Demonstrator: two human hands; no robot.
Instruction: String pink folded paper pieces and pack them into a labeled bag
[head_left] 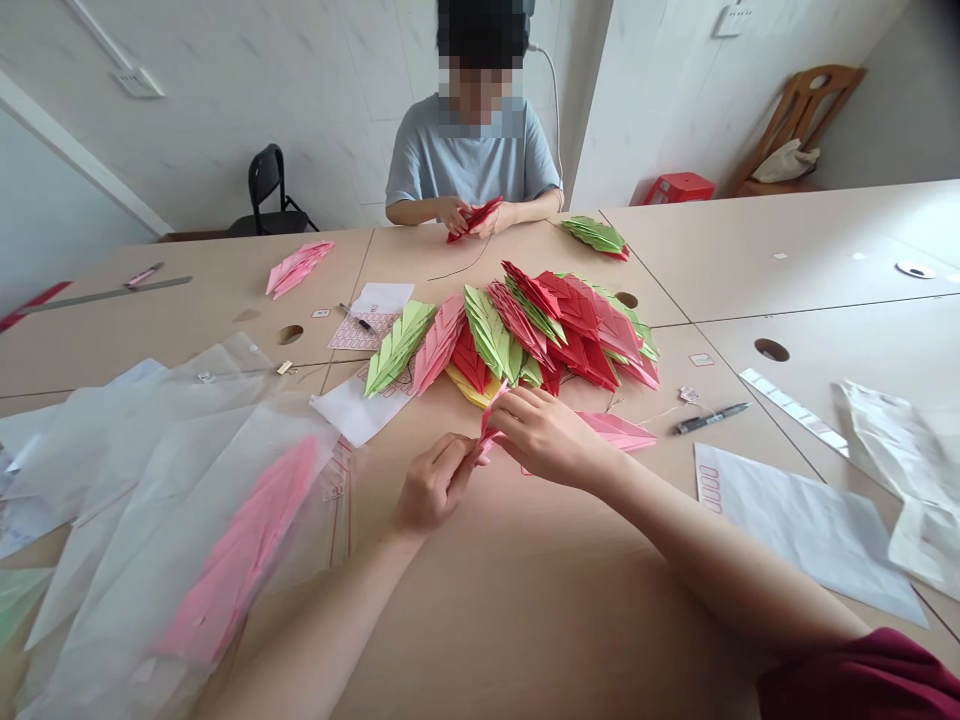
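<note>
Pinching pink leaf [621,431], left hand [435,485], right hand [547,437] (closed)

One pink paper leaf [619,431], long and pointy, folded into many thin ridges. Lies low on the table [525,600], tip pointing right. Lifted a little at the other end, pinched between left hand [435,485] and right hand [547,437].

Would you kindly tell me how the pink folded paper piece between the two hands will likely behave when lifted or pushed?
The pink folded paper piece, pinched by the left hand and right hand, is probably light. Its folds likely stiffen it, yet it should crush easily. On the smooth table it would probably slide, not roll.
</note>
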